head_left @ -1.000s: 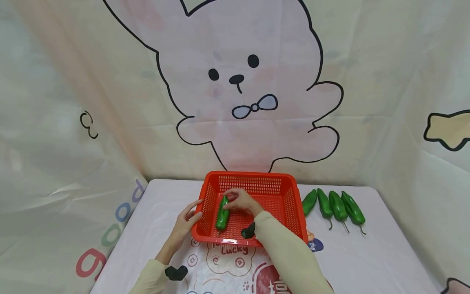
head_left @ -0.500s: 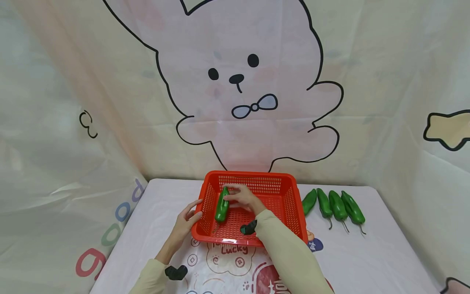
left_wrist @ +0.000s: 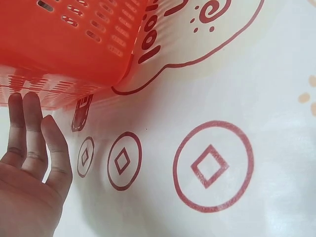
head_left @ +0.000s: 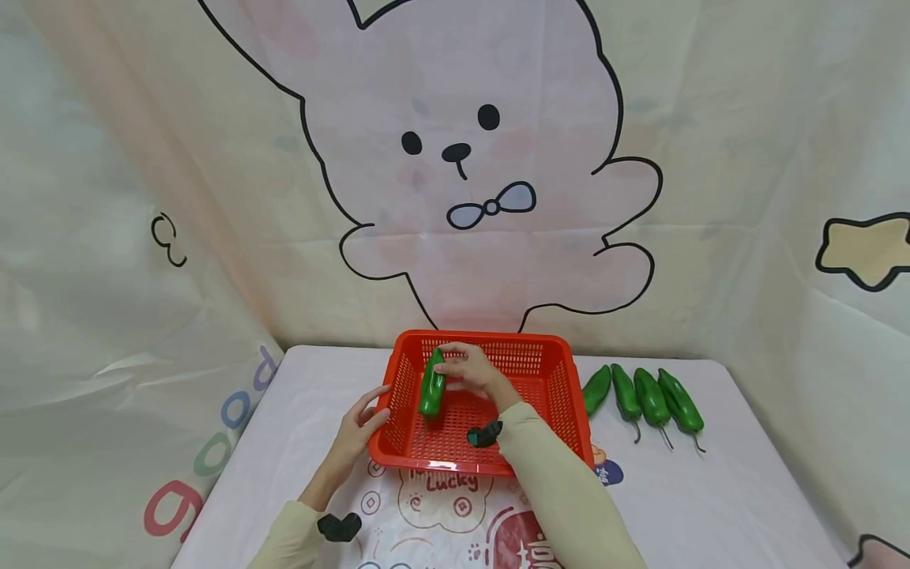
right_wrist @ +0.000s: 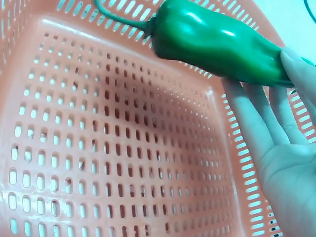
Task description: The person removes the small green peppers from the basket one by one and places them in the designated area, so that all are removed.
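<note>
A long green pepper [head_left: 431, 389] stands out against the left part of the red plastic basket [head_left: 455, 465]. My right hand [head_left: 479, 373] pinches it near its tapered end, thumb on one side and fingers on the other. In the right wrist view the pepper [right_wrist: 217, 43] is above the basket's perforated floor, its curved stem pointing away from the hand. My left hand [head_left: 353, 433] is at the basket's left side. Its fingers [left_wrist: 32, 128] are fairly straight, with their tips at the outer wall in the left wrist view; the thumb is out of that view.
Several more green peppers [head_left: 651, 395] lie in a row on the white cloth-covered table [head_left: 718, 490], right of the basket; the leftmost is partly behind its rim. A printed fabric backdrop [head_left: 455, 261] rises behind the table, with side curtains left and right.
My right hand has lifted the green pepper and moved it toward the far side of the basket. The left hand has stayed at the basket's left side.
</note>
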Tool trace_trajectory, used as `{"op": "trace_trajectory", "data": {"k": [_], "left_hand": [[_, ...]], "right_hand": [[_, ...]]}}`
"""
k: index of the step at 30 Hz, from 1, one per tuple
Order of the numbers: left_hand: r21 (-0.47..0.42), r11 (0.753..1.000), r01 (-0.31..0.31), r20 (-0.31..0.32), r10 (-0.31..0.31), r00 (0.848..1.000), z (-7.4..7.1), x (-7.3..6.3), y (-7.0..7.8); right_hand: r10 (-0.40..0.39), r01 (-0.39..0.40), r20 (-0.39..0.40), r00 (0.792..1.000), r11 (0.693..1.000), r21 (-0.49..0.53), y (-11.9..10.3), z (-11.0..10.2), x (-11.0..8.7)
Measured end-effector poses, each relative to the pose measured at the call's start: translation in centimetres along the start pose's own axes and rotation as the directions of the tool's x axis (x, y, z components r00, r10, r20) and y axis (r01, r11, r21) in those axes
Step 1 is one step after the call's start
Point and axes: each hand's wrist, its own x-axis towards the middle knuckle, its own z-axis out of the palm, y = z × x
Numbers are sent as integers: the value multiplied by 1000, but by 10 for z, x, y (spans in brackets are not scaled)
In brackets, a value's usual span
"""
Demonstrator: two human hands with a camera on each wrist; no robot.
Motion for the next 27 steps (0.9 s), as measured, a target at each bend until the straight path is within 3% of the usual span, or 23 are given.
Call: {"op": "trace_trajectory", "data": {"k": [11, 27], "left_hand": [[3, 1000, 8, -4, -8, 1000, 1, 0, 1], [2, 1000, 6, -4, -6, 1000, 3, -3, 4]], "right_hand": [[-47, 45, -73, 996, 998, -32, -14, -6, -3], [-125, 118, -34, 992, 979, -163, -61, -25, -28]]}}
